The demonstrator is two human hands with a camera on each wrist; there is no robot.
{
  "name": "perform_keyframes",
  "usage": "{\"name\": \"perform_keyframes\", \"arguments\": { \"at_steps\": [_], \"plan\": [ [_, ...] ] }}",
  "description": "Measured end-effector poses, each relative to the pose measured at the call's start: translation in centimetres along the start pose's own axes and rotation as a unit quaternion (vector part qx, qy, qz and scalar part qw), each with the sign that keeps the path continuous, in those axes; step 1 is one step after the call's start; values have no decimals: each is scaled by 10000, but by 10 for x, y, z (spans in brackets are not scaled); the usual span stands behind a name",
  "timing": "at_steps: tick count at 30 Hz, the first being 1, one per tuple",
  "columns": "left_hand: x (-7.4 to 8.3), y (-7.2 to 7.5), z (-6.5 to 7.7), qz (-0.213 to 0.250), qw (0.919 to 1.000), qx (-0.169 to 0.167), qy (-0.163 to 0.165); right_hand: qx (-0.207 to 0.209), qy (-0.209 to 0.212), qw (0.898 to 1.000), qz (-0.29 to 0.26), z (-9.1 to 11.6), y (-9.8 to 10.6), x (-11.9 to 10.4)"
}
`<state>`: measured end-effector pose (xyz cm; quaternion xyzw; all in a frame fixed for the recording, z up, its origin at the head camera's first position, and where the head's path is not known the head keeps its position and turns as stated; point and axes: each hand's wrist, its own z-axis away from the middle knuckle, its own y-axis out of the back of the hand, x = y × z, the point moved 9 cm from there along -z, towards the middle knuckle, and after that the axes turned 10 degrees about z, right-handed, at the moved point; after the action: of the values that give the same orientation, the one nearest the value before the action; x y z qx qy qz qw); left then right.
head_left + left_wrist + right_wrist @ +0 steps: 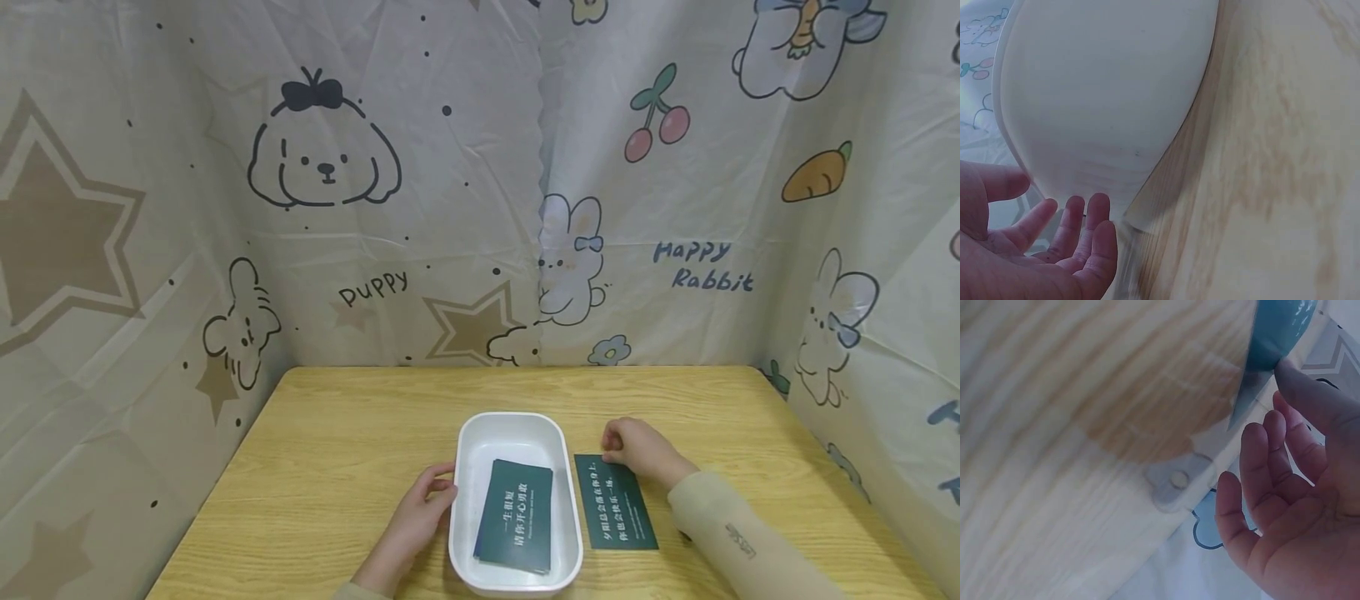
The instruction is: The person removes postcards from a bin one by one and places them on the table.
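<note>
A white plastic tub [512, 437] stands on the table. In it lies a stack of dark green cards [498, 533] printed with white Chinese characters. My left hand [416, 512] is at the tub's left side; in the left wrist view its loosely bent fingertips touch the outer wall [1104, 94]. To the right of the tub is a single green card [615, 492] with white text. My right hand [641, 448] pinches its far edge between thumb and fingers. The right wrist view shows the thumb on the glossy green card [1275, 331], which looks bent upward there.
A wood-grain table [360, 417] carries everything. Behind it and at both sides hangs a pale curtain [450, 167] printed with puppies, rabbits, stars and cherries. The table's far edge meets the curtain.
</note>
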<state>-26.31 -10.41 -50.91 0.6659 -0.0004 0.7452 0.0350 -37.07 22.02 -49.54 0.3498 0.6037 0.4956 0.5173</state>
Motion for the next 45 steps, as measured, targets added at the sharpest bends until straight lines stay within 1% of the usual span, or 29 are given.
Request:
{"name": "perform_keyframes", "arguments": {
  "at_steps": [3,6,10,13,16,18,20,23,26,28,33,40,45],
  "plan": [
    [-1,0,0,-7,10000,9,25,134,71,9999,69,1,6,-7],
    [-2,0,-1,-14,10000,22,24,356,184,9991,100,1,18,-22],
    [-1,1,-1,-46,10000,53,-11,700,580,9957,196,5,39,-56],
    [0,1,-1,-59,10000,63,-31,872,931,9914,303,9,49,-84],
    [0,1,-2,-32,10000,49,-53,913,1274,9870,353,15,51,-110],
    [1,1,-2,-8,10000,33,-75,846,1487,9843,445,18,47,-125],
    [0,0,-2,0,10000,15,-84,676,1681,9821,512,22,41,-138],
    [0,0,-2,21,9999,-4,-100,402,1906,9784,688,25,29,-152],
    [0,0,-2,33,9999,1,-118,217,2059,9746,856,26,19,-161],
    [0,0,-2,34,9999,9,-128,180,2116,9710,1097,25,14,-164],
    [-2,0,-3,49,9999,23,-98,57,2108,9629,1686,22,4,-167],
    [-2,0,-2,94,9998,20,-146,-316,1980,9620,1852,17,-7,-165],
    [-3,0,-4,101,9999,51,-116,-270,1933,9572,2136,10,-16,-162]
  ]
}}
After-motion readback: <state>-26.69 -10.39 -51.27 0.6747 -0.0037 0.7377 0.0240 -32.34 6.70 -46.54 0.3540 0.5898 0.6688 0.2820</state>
